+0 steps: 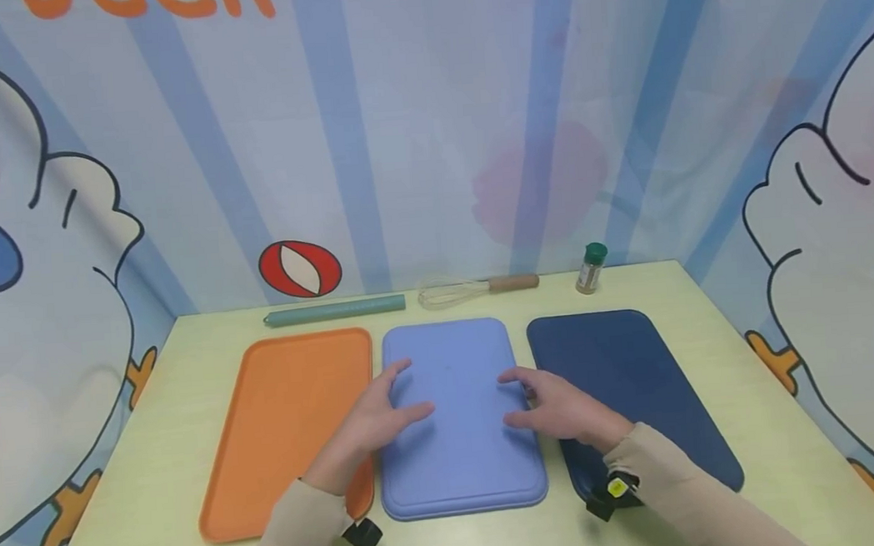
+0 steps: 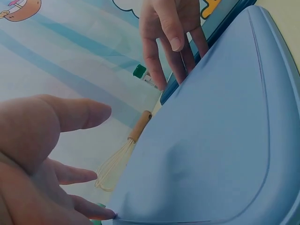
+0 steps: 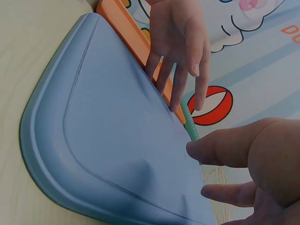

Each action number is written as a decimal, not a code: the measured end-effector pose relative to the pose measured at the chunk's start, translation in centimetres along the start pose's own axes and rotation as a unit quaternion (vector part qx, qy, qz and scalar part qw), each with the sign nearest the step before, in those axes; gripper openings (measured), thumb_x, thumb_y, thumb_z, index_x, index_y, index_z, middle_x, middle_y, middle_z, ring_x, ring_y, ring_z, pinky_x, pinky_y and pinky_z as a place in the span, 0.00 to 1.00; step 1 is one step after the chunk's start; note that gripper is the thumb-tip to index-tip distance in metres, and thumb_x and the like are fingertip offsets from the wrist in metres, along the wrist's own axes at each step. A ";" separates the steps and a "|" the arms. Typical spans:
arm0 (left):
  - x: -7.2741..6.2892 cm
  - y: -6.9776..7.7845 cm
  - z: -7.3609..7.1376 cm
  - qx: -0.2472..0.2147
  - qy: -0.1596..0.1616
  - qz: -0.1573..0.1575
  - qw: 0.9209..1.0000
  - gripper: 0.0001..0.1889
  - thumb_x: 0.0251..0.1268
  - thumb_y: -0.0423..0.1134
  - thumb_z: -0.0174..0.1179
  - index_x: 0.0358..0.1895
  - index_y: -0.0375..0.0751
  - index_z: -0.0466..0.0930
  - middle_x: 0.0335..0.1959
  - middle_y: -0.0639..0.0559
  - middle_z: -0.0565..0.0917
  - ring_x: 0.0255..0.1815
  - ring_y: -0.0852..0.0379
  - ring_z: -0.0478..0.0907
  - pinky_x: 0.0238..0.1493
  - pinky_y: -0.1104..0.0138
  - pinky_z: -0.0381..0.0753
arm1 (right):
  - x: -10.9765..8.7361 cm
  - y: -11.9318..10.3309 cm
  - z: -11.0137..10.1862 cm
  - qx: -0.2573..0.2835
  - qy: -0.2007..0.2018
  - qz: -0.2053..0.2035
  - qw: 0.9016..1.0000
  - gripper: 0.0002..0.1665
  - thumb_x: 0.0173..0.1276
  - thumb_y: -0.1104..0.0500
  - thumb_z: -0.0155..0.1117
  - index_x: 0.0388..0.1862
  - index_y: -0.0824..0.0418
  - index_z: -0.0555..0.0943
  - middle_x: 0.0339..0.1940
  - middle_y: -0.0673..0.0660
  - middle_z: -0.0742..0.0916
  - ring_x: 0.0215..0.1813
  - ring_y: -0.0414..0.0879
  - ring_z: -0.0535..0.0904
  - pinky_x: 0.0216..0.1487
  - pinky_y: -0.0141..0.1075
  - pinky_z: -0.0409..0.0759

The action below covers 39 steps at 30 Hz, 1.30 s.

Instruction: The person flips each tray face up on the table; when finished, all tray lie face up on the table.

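Observation:
A periwinkle-blue tray lies in the middle of the table, with one hand at each long side. My left hand is over its left side, thumb and fingers spread apart. Facing it, my right hand is at the right side, thumb apart from the loosely bent fingers. In the left wrist view, fingertips of the left hand come right at the edge of the blue tray. The right wrist view has the right hand's thumb above the tray's edge. Neither palm holds anything.
An orange tray lies to the left and a dark blue tray to the right. Along the back are a green rolling-pin-like stick, a whisk and a green-capped spice jar. A printed curtain hangs behind.

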<state>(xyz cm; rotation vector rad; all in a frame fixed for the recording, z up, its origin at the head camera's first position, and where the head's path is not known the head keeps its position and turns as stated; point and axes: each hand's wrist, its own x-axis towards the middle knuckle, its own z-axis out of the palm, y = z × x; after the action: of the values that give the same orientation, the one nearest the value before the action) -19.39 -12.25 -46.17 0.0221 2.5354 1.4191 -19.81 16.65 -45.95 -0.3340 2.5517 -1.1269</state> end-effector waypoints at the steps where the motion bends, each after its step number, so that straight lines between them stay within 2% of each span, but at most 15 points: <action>1: 0.0 0.0 0.0 0.000 0.000 -0.001 1.000 0.42 0.68 0.46 0.72 0.82 0.47 0.63 0.81 0.37 0.64 0.80 0.35 0.61 0.74 0.35 0.66 | -0.1 0.0 -0.1 0.000 -0.001 0.001 1.000 0.36 0.68 0.57 0.76 0.73 0.59 0.76 0.76 0.65 0.76 0.73 0.63 0.74 0.68 0.58 0.76; 4: 0.0 0.0 0.0 -0.005 -0.002 -0.003 1.000 0.42 0.68 0.46 0.72 0.82 0.47 0.62 0.82 0.37 0.63 0.80 0.35 0.61 0.74 0.35 0.65 | -0.3 0.0 -0.4 -0.016 -0.004 0.004 1.000 0.37 0.68 0.56 0.76 0.74 0.60 0.75 0.76 0.65 0.76 0.70 0.61 0.76 0.68 0.57 0.76; 9: 0.1 0.0 0.2 -0.006 -0.010 -0.007 1.000 0.43 0.69 0.46 0.71 0.83 0.45 0.60 0.82 0.36 0.63 0.81 0.34 0.60 0.76 0.36 0.64 | -0.6 -0.2 -0.6 -0.040 -0.003 0.012 0.999 0.38 0.68 0.56 0.76 0.74 0.60 0.75 0.74 0.65 0.77 0.58 0.54 0.76 0.59 0.51 0.78; 17: 0.2 -0.1 0.2 -0.008 -0.019 -0.007 1.000 0.44 0.68 0.47 0.71 0.83 0.44 0.59 0.82 0.35 0.62 0.81 0.34 0.60 0.75 0.36 0.65 | -0.6 -0.3 -0.5 -0.048 0.001 0.008 0.999 0.33 0.68 0.57 0.75 0.71 0.59 0.78 0.74 0.65 0.78 0.71 0.59 0.75 0.66 0.57 0.77; 24: 0.1 -0.3 0.1 -0.023 -0.007 0.002 1.000 0.43 0.66 0.46 0.73 0.82 0.45 0.63 0.81 0.35 0.63 0.81 0.33 0.60 0.76 0.37 0.64 | -0.3 -0.2 -0.5 -0.053 0.017 0.004 0.998 0.27 0.69 0.59 0.75 0.66 0.58 0.81 0.66 0.63 0.82 0.58 0.55 0.77 0.57 0.53 0.79; 30: 0.2 -0.6 0.3 -0.033 0.005 0.001 0.999 0.42 0.65 0.45 0.74 0.81 0.47 0.65 0.81 0.35 0.63 0.81 0.32 0.60 0.75 0.37 0.66 | -0.2 -0.1 -0.4 -0.050 0.024 0.003 0.998 0.28 0.68 0.59 0.75 0.66 0.58 0.81 0.62 0.62 0.83 0.54 0.54 0.76 0.52 0.50 0.80; 39: 0.0 -0.4 0.1 -0.057 0.019 0.015 0.998 0.40 0.66 0.41 0.74 0.80 0.46 0.66 0.81 0.37 0.65 0.80 0.31 0.61 0.74 0.38 0.67 | -0.1 -0.2 -0.4 -0.045 0.018 0.003 0.999 0.32 0.69 0.58 0.74 0.71 0.57 0.77 0.70 0.64 0.80 0.57 0.54 0.78 0.55 0.50 0.81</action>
<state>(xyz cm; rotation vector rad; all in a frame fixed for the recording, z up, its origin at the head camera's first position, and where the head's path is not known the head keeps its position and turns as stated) -19.35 -12.42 -46.59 0.0151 2.4893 1.5873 -19.86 16.81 -45.55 -0.3315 2.6379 -1.0279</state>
